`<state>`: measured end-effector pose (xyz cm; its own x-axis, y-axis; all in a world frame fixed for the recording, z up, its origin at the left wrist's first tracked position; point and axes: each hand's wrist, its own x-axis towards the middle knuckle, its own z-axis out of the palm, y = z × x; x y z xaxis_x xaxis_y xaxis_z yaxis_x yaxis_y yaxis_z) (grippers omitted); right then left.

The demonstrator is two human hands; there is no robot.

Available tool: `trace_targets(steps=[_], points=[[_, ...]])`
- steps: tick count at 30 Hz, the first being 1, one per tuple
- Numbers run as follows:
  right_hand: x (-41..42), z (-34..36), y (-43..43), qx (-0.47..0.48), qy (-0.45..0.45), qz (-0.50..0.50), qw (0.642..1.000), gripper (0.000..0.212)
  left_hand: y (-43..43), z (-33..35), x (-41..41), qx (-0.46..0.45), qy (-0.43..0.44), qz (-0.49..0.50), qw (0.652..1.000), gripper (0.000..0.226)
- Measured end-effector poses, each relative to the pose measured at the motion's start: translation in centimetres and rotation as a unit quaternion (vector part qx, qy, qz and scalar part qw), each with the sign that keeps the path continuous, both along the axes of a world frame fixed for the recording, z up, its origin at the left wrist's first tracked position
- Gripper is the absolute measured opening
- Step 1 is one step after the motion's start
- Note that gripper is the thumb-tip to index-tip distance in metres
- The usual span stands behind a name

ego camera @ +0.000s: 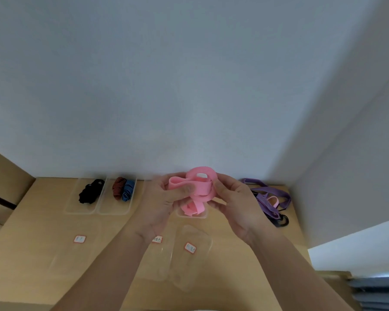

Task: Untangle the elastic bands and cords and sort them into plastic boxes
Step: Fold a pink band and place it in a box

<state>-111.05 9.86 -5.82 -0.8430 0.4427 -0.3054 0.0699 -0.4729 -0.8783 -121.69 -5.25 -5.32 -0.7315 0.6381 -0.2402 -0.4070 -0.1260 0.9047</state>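
You hold a pink elastic band [198,189] up between both hands, just above the wooden surface [32,232]. Your left hand [164,198] pinches one flat fold of it between thumb and fingers. Your right hand [234,203] curls its fingers round the looped side. The lower loops of the band hang down into, or just over, a clear plastic box [192,217] right below your hands; you cannot tell from here whether they touch its floor.

Judging by how things lie, you are somewhere past the middle of the job. At the back left, one box [81,212] holds a bundled black cord [90,191]. The box beside it [112,213] holds a red-brown striped cord [118,187] and a blue striped cord [128,190] side by side. Those look sorted.

The pink band looks like the piece in hand, to be gathered and laid in its box. What is left sits to your right: a loose pile of purple bands [270,194] with another pink loop [273,201] caught in it and thin black bands [281,221] at its near edge. That pile looks tangled and needs pulling apart and boxing.

Nearer to you lie clear plastic pieces [189,265], lids or spare boxes, and three small red-bordered labels [79,239].
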Motion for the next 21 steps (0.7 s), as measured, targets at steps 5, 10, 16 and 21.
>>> trace_targets(steps=[5,10,16,21], points=[[0.0,-1.0,-0.5,0.016,0.023,0.042,0.999,0.027,-0.5,-0.8,1.1,0.001,-0.022,0.045,0.999,0.045],[-0.7,-2.2,-0.8,0.016,0.013,0.063,0.998,0.026,-1.4,-1.4,1.6,-0.013,0.01,0.057,0.998,0.053],[-1.5,-4.7,-3.8,0.039,-0.018,0.066,0.997,0.028,-3.5,-3.7,1.6,-0.076,0.015,0.095,0.992,0.048],[-2.8,-7.0,-6.6,0.041,-0.081,0.092,0.992,0.028,-6.1,-6.0,0.6,-0.088,-0.011,0.089,0.992,0.031]])
